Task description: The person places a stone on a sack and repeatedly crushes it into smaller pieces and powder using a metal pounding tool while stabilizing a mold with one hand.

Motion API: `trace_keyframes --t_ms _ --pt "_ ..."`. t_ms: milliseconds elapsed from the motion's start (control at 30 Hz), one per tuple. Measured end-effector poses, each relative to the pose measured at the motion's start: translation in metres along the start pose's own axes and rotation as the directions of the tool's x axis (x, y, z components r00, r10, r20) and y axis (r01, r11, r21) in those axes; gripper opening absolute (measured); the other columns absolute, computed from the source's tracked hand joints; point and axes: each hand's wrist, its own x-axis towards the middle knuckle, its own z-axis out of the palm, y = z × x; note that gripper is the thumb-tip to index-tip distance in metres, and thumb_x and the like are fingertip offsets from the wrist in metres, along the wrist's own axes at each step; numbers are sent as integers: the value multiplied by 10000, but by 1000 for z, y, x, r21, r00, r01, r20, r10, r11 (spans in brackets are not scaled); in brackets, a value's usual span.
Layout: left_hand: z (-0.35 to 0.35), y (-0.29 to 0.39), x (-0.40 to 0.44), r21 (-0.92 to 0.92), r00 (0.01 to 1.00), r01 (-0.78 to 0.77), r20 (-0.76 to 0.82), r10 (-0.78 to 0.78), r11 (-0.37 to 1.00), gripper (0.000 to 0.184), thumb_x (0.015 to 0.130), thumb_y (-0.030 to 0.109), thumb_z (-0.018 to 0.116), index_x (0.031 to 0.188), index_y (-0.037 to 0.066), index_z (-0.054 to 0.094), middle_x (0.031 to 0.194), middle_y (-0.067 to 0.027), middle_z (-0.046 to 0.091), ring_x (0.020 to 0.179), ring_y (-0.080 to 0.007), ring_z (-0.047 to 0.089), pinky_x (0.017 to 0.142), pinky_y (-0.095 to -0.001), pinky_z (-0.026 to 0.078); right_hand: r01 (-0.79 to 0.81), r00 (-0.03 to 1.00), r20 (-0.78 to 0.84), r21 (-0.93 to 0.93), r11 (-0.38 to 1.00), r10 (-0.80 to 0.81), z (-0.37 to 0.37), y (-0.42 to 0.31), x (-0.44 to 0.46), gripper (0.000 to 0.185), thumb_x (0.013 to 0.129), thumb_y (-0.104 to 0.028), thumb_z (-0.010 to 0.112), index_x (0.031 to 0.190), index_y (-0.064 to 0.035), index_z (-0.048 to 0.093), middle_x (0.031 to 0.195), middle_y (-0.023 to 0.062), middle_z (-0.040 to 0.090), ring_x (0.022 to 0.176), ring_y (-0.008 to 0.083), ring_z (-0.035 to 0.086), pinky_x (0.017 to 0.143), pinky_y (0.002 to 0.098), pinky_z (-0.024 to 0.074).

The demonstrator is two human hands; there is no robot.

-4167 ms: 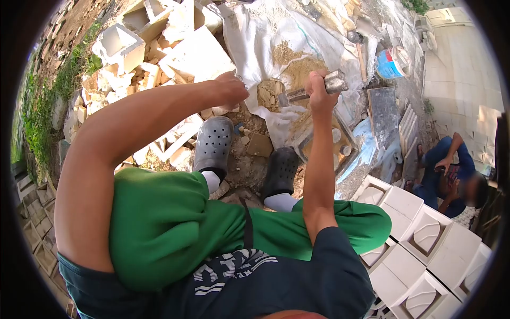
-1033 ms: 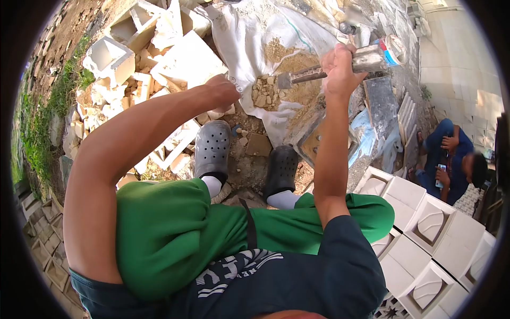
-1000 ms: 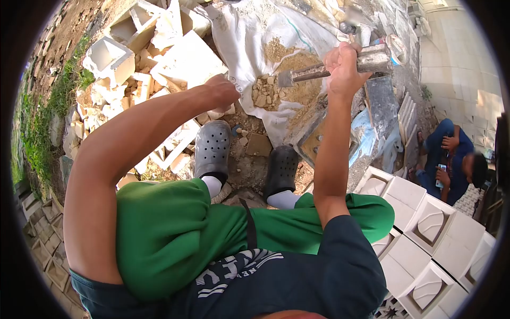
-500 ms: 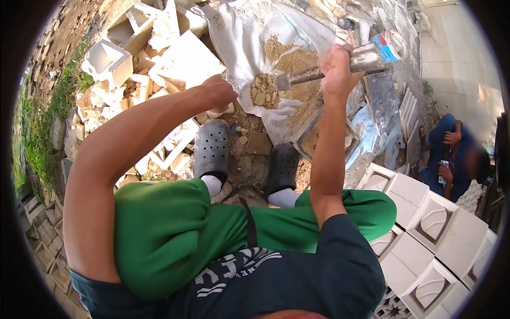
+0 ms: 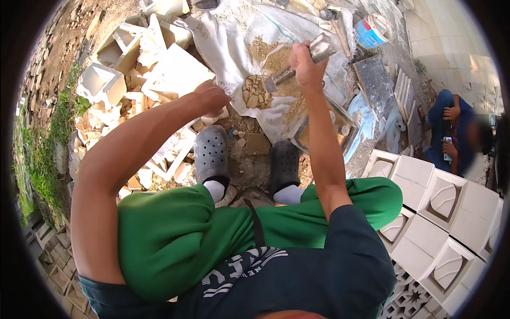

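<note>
My right hand (image 5: pixel 308 66) is closed around a worn grey tool (image 5: pixel 321 48), smeared by motion. A thin shaft with a blunt end points down-left from the fist, and a broader part sticks out up-right. Below the tool's blunt end lies a heap of tan crumbly lumps (image 5: pixel 256 93) on a white woven sack (image 5: pixel 228 42). My left hand (image 5: pixel 212 99) is closed by the sack's left edge. Its fingers face away, so whatever it may hold is hidden.
Broken cream-coloured blocks (image 5: pixel 178 72) pile up on the left. A blue and white bucket (image 5: pixel 373 31), a dark board (image 5: pixel 374 85) and a framed tray (image 5: pixel 348 141) are on the right. Patterned blocks (image 5: pixel 443 196) stand lower right; a seated person (image 5: pixel 451 133) holds a phone.
My right hand has moved left with the tool, whose broad part has swung to a steeper angle. My left hand stays closed near the sack. The whole view has shifted slightly.
</note>
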Motion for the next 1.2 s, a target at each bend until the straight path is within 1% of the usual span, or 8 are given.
trace_keyframes --t_ms 200,367,500,633,700,833,1000,1200 --pt "-1 -17 -3 -17 999 33 12 -33 999 273 830 261 619 1048 98 603 893 -102 657 915 -266 631 849 -418 441 78 994 62 138 987 -87 2 -80 0 168 794 4 587 654 -32 503 508 -9 429 413 80 359 402 255 272" --pt "-2 -11 -5 16 998 43 33 -44 999 277 837 267 609 1057 99 598 911 -104 657 928 -272 626 854 -421 438 43 999 -20 -42 998 -43 -43 35 -13 152 805 -40 616 675 -47 537 538 -19 477 443 59 414 415 250 312" --pt "-3 3 -2 38 1000 -14 1 14 999 289 844 275 592 1072 98 598 916 -108 656 935 -278 629 875 -414 447 28 997 -64 -82 996 -33 -35 45 -16 163 816 -24 586 681 -57 502 532 -14 456 429 69 394 408 255 309" --pt "-7 10 -1 40 999 -46 22 45 998 278 840 280 600 1034 81 614 882 -112 655 909 -280 636 809 -421 484 19 997 -75 8 1000 -18 -10 -32 -5 210 820 8 537 650 -58 433 502 3 392 399 97 339 397 275 278" --pt "-9 13 -3 46 997 -80 -17 81 996 280 837 280 607 1016 66 613 840 -113 654 869 -287 641 785 -420 488 127 990 63 39 991 -130 -7 -69 -1 208 815 -3 526 649 -60 415 498 4 372 395 99 308 400 278 250" --pt "0 8 3 27 995 -92 -23 93 995 275 834 275 610 1003 58 612 811 -116 652 838 -291 643 769 -419 488 74 996 41 177 981 -83 -8 -87 2 156 782 -8 585 655 -24 495 524 16 455 419 89 378 401 249 289" --pt "-4 7 7 45 996 -84 -26 85 995 272 832 274 616 1002 62 614 824 -117 654 845 -284 642 766 -415 485 27 995 -86 -150 988 -40 -37 65 -21 166 828 -58 579 670 -53 529 540 -29 477 438 64 411 407 248 312" --pt "-4 7 8 64 996 -86 21 85 994 247 824 245 603 1005 78 620 829 -102 658 855 -259 645 768 -410 477 33 997 -73 -99 994 -41 -25 26 -27 199 830 -12 541 655 -59 459 514 -4 421 404 84 362 393 259 285"
